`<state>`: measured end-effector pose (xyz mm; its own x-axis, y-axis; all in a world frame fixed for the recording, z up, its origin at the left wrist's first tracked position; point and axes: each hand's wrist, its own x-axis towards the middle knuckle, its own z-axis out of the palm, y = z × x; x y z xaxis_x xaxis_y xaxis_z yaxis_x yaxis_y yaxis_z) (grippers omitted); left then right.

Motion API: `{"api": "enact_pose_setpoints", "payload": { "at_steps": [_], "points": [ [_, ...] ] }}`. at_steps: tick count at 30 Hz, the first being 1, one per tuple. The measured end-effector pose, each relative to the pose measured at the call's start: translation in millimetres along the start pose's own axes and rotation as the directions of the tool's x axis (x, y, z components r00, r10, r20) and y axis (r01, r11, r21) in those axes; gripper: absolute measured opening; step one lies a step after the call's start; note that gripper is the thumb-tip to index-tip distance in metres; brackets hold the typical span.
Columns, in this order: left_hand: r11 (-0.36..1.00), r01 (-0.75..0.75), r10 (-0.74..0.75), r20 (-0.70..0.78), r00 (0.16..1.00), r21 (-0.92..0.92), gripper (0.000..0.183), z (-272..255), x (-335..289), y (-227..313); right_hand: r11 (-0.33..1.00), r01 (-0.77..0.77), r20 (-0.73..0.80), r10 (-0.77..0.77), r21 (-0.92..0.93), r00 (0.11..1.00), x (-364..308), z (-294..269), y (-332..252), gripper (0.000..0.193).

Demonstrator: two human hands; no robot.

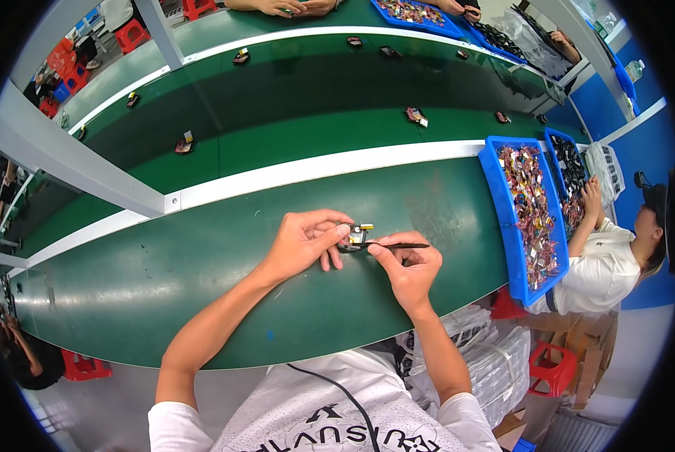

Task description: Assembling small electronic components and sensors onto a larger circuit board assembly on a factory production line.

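Note:
My left hand [300,245] is closed on a small black electronic assembly [356,236] with a yellow part on top and a pale middle, pinched between thumb and fingers above the green bench. In my right hand [411,273] is a pair of black tweezers [405,245], gripped near the middle. Their tips point left and meet the lower edge of the assembly. Whether they pinch anything there is too small to tell.
To the right on the green workbench [164,264] stands a blue tray [512,241] full of small wired parts. Beyond it, a co-worker [601,252] reaches over another blue tray [552,143]. Past the white rail, a dark green conveyor belt [292,113] carries several small assemblies [416,116].

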<state>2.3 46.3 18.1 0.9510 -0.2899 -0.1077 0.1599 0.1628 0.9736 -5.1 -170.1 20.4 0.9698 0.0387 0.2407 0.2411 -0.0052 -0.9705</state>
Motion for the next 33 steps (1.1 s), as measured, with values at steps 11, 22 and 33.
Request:
{"api": "enact_pose_setpoints", "payload": {
  "at_steps": [11,22,33],
  "points": [
    [0.999,0.008,-0.009,-0.008,1.000,-0.042,0.028,3.5,1.0,1.2,0.970,0.175,0.013,-0.175,-0.167,0.985,0.0,2.5,-2.2,0.011],
    [0.998,0.011,-0.011,-0.004,1.000,-0.055,0.027,1.3,3.9,3.2,0.920,0.329,0.056,-0.325,-0.214,0.944,0.7,5.4,-1.9,0.016],
    [0.998,0.007,-0.008,-0.010,1.000,-0.065,0.025,2.0,4.4,-0.3,0.952,0.227,0.036,-0.225,-0.204,0.974,0.5,4.4,-1.6,0.013]
  ]
}}
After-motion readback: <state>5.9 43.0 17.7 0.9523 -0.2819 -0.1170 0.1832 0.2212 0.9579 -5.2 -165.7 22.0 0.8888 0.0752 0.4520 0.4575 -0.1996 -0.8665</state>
